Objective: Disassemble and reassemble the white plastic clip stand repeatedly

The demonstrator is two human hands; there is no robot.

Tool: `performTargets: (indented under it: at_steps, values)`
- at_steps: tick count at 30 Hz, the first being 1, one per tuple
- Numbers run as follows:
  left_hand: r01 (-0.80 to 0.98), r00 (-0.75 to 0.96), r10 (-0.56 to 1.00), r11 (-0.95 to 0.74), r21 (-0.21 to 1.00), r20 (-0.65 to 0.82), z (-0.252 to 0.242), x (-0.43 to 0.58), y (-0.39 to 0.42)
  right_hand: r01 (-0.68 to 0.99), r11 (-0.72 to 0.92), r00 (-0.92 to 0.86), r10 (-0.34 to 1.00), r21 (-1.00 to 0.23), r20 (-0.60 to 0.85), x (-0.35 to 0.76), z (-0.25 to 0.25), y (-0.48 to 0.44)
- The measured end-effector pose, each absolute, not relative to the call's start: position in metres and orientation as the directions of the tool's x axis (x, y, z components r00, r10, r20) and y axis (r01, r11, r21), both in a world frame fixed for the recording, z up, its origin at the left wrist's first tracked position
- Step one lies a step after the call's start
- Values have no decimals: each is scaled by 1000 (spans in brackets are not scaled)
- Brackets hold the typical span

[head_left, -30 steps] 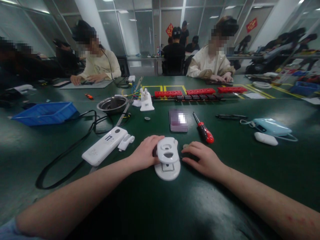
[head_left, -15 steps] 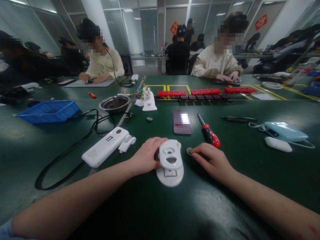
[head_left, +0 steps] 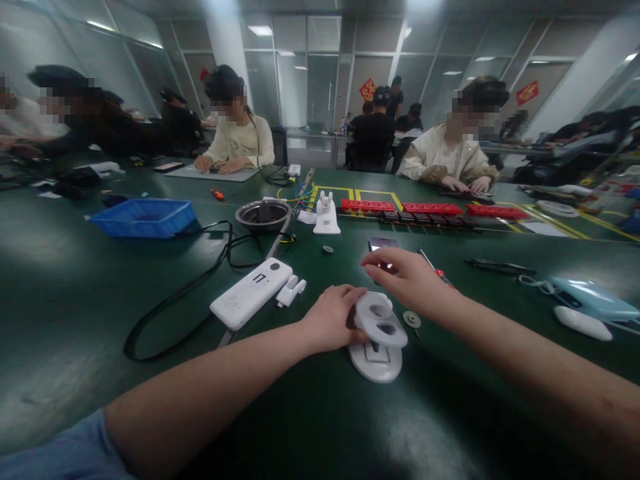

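Note:
My left hand (head_left: 336,319) is closed round the left side of a white plastic housing (head_left: 377,363), which has two round openings in its raised upper part and an oval base on the green table. Above and beyond the housing is my right hand (head_left: 395,275), its thumb and forefinger a little apart with nothing visible between them. It partly covers a phone (head_left: 383,243) and the screwdriver (head_left: 443,277). A small round disc (head_left: 412,320) lies right of the housing, beside a tiny screw-like piece.
Left of my hands lie a white device (head_left: 253,293) and a small white bracket (head_left: 291,291). Farther off are a blue tray (head_left: 145,220), a metal bowl (head_left: 264,217), a black cable and red strips (head_left: 433,209). A light-blue device (head_left: 590,297) lies right. Two people sit opposite.
My right hand has let go of the small disc and moved up and left, over the phone. The view has shifted left, and the housing now appears more tilted in my left hand.

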State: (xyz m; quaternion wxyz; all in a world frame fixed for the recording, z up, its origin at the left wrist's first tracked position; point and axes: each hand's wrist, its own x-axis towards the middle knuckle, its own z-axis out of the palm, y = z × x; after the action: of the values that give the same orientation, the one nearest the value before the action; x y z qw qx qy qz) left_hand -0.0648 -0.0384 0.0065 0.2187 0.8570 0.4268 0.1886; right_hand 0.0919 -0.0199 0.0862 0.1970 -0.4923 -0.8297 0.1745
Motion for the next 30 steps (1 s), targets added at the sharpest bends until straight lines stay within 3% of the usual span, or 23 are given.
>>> performTargets:
  at_steps: [4,7,14,18,23,30]
  values:
    - [620,568,799,-572,537,196,5,-66,-38,785,380,-515,839,-490,-174,34,85,8]
    - [602,567,792,-586,543,227,2,-67,-37,837,294,-479,802,-461,-358,-3,75,24]
    - [645,525,830,-531,550,187,-4,-67,-38,873,124,-394,749,-471,-533,-45,57,32]
    - [616,535,810,-569,545,241,-5,-67,-37,800,-22,-394,734,-600,-553,-40,52,26]
    - [632,552,811,-560,536,196,-2,-66,-37,550,-186,-394,802,-814,-449,-9,65,24]
    - [640,548,823,-529,557,152,1,-65,-38,168,-152,-284,939,-974,-195,95,99,12]
